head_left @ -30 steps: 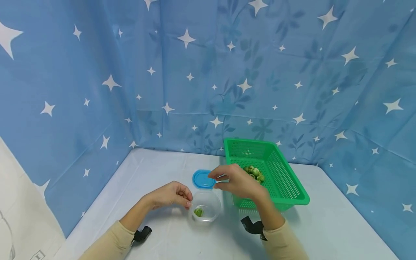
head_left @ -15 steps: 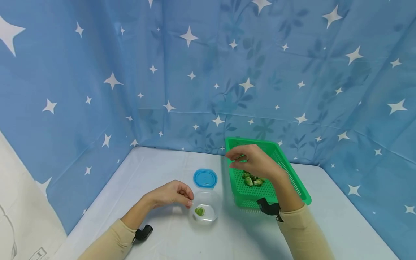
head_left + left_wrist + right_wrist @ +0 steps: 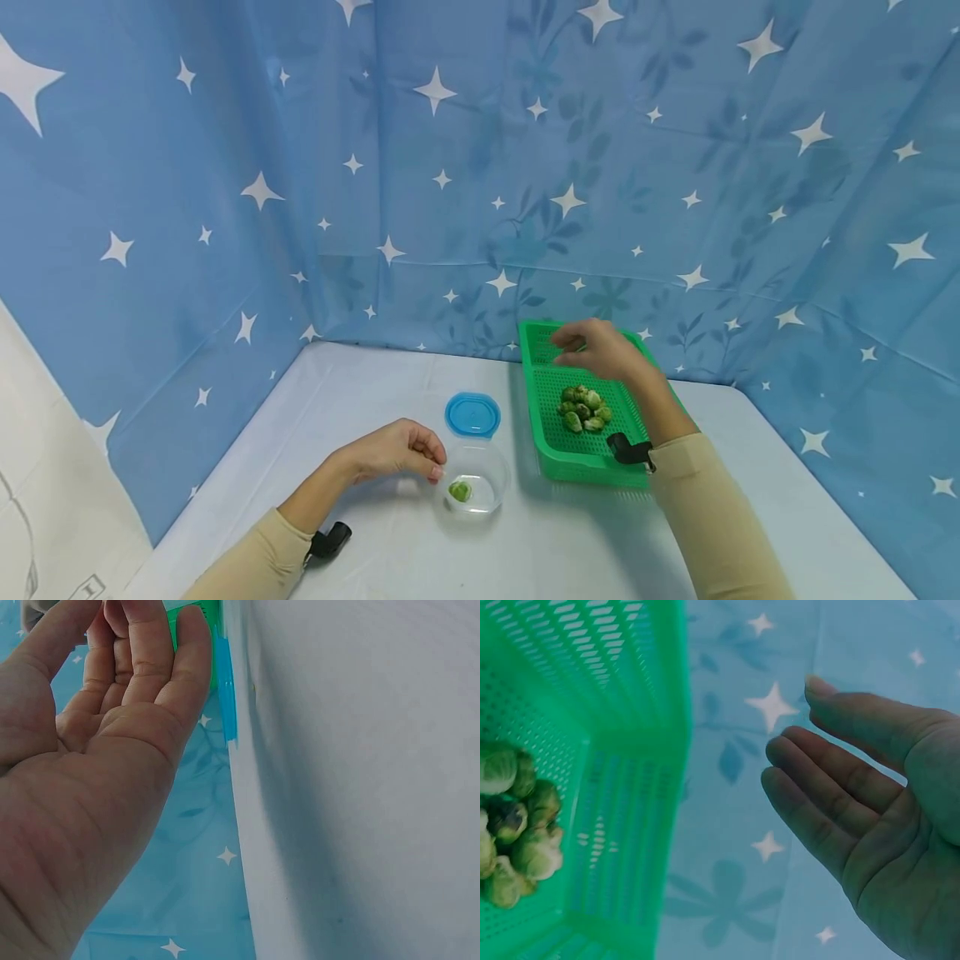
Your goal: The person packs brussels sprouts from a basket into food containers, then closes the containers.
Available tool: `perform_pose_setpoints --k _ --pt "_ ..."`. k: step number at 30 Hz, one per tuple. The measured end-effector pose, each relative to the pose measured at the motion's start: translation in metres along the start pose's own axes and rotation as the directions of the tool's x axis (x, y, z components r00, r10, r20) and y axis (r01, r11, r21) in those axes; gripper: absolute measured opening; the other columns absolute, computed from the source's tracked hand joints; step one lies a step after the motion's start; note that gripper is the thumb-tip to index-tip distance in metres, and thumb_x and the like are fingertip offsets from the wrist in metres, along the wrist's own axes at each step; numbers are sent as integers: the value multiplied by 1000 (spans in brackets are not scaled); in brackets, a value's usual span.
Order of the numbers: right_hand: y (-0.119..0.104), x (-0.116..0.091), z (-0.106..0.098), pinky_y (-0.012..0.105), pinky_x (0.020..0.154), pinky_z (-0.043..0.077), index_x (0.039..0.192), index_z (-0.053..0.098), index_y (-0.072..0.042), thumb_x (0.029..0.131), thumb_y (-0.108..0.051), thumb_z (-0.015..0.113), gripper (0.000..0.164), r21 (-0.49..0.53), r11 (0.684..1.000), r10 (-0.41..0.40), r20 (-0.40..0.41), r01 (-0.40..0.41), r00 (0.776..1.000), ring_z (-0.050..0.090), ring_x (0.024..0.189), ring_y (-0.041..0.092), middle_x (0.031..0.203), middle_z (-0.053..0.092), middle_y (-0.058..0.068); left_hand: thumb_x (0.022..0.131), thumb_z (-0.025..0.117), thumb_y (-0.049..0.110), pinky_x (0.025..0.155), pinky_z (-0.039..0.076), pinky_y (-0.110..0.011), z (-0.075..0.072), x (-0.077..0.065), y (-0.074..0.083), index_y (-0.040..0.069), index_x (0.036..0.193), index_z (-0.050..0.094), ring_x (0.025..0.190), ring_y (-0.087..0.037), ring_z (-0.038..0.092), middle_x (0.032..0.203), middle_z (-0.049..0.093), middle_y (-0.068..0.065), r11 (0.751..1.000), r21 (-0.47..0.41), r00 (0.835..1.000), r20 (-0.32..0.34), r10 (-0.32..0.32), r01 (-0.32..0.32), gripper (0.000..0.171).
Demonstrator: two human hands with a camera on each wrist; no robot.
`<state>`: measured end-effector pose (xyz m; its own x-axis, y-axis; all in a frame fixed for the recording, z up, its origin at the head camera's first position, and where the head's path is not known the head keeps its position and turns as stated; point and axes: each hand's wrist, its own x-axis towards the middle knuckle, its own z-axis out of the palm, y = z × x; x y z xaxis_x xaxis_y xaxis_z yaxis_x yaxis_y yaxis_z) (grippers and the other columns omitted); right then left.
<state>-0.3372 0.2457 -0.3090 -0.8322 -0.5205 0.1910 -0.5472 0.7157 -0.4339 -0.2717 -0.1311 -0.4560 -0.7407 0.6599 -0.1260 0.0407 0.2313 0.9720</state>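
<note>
A clear plastic container (image 3: 487, 477) with one Brussels sprout (image 3: 460, 491) in it stands on the white table. My left hand (image 3: 393, 454) pinches its left rim between thumb and fingers; the left wrist view shows the palm (image 3: 97, 772) while the fingertips run out at the top edge. Above the green basket (image 3: 555, 462) hovers my right hand (image 3: 596, 348), holding nothing. Its fingers are loosely bent and apart from the thumb, as the right hand (image 3: 877, 802) shows in the right wrist view. Several Brussels sprouts (image 3: 583, 408) lie heaped on the basket floor.
Behind the container lies a blue lid (image 3: 472, 413) on the table. The perforated basket has tall side walls (image 3: 622, 825) to the right of the lid. A blue curtain (image 3: 450, 208) with white stars closes off the back and sides of the white table (image 3: 375, 375).
My right hand has moved right from over the lid to above the basket, uncovering the lid and the heap of sprouts. My left hand stays at the container.
</note>
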Motion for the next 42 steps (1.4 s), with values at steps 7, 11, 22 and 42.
perform_pose_setpoints --k 7,11,22,42 --pt "25 6 3 51 95 57 134 66 2 96 -9 74 39 24 995 99 -18 -99 995 68 116 39 129 70 23 87 84 15 84 57 -35 1 0 -1 1 102 74 86 -17 73 90 76 -3 1000 10 1000 -3 4 -4 23" --pt "39 11 12 54 98 55 134 64 6 98 -7 71 40 33 992 118 -11 -118 993 65 120 44 132 67 28 87 84 15 84 57 -35 0 1 -2 -1 103 74 86 -18 73 91 76 -4 1000 2 1000 -2 -2 2 25" --pt "80 10 42 54 99 54 135 64 6 99 -9 70 39 26 964 265 29 -266 964 61 125 46 134 65 28 87 85 15 84 58 -35 -1 2 -2 -7 107 72 86 -19 73 92 76 -5 1000 -20 1000 4 -6 6 32" --pt "89 -1 48 56 96 55 131 67 7 101 0 61 32 -65 896 443 131 -438 887 54 130 53 137 62 31 90 81 12 83 57 -34 -1 1 0 -11 108 70 87 -19 72 91 76 -4 1000 -12 1000 -2 -14 14 31"
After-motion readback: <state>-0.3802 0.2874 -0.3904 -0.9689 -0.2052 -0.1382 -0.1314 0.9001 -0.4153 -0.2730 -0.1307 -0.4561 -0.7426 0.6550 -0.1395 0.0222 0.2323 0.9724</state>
